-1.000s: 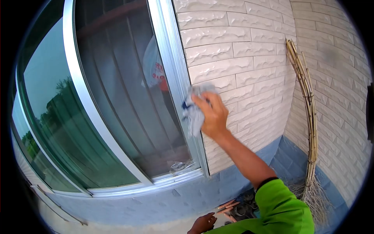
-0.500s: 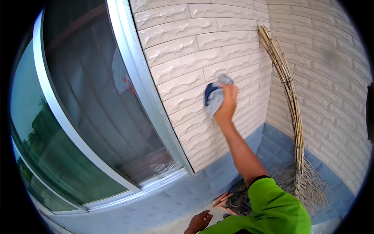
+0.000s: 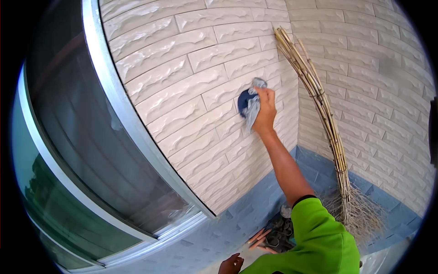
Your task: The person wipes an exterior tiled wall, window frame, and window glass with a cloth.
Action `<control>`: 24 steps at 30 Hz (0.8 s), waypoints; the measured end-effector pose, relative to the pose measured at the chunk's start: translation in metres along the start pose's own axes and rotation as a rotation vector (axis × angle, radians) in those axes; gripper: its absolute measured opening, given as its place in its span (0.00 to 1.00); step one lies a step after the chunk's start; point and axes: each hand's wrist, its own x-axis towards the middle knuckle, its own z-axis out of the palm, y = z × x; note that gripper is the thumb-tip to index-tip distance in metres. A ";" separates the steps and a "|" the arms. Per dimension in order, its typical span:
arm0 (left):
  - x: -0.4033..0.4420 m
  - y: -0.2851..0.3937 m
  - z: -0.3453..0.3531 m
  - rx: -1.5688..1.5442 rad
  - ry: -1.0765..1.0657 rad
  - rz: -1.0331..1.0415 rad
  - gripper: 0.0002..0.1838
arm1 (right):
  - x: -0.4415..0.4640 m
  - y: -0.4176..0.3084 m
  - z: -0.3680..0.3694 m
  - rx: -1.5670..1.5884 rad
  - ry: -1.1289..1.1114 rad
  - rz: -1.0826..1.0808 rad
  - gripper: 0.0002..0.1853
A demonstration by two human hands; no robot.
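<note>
My right hand (image 3: pixel 266 111) is stretched out to the beige tiled wall (image 3: pixel 187 96), its fingers closed round a crumpled grey and navy cloth (image 3: pixel 250 106). The cloth is pressed to the tiles, with a grey bunch of it sticking out above my fingers. Low at the bottom edge hangs my left hand (image 3: pixel 231 264), partly cut off by the frame. Its fingers are loosely bent and somewhat apart, and I see nothing in them.
A sliding window with a metal frame (image 3: pixel 123 105) takes up the left side. In the wall corner leans a long twig broom (image 3: pixel 329 118), bristles down. Several reddish-brown sticks (image 3: pixel 259 238) and a dark heap (image 3: pixel 279 234) lie at the base of the blue tiles (image 3: pixel 246 208).
The view has shifted, so the window and broom sit further left. My right hand has moved along the wall with the cloth, away from the window. My left hand has dropped lower in view.
</note>
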 end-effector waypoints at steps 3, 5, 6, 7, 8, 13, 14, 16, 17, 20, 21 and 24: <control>0.001 0.005 -0.001 0.004 0.004 -0.019 0.25 | 0.016 0.041 -0.006 -0.035 0.070 0.070 0.28; 0.003 0.000 0.003 0.009 0.018 0.003 0.25 | 0.022 0.075 -0.010 -0.070 0.137 0.116 0.27; 0.004 -0.003 0.005 0.008 0.031 0.029 0.25 | 0.025 0.094 -0.012 -0.072 0.136 0.122 0.27; 0.006 -0.002 0.007 0.012 0.028 0.024 0.25 | 0.024 0.118 -0.012 -0.120 0.154 0.145 0.27; 0.006 0.000 0.008 0.029 0.036 0.019 0.25 | 0.017 0.139 -0.014 -0.170 0.170 0.169 0.27; 0.008 0.002 0.011 0.050 0.017 -0.001 0.25 | -0.050 0.219 -0.027 0.254 0.269 0.547 0.22; 0.007 0.000 0.011 0.045 0.010 0.004 0.25 | -0.077 0.233 -0.030 0.626 0.359 0.741 0.21; 0.002 0.001 0.009 0.044 -0.003 0.004 0.25 | -0.142 0.247 -0.038 -0.424 0.181 0.480 0.19; 0.001 0.005 0.007 0.052 0.006 0.034 0.24 | -0.157 0.230 -0.046 -0.429 0.180 0.487 0.19; 0.007 -0.015 0.006 0.088 -0.032 0.029 0.25 | -0.176 0.174 -0.044 -0.185 0.140 0.880 0.19; 0.009 -0.027 0.007 0.111 -0.075 -0.005 0.27 | -0.178 0.164 -0.040 0.354 0.410 1.084 0.18; 0.006 -0.028 -0.001 0.142 -0.100 -0.013 0.27 | -0.169 0.116 -0.025 0.882 0.584 1.169 0.17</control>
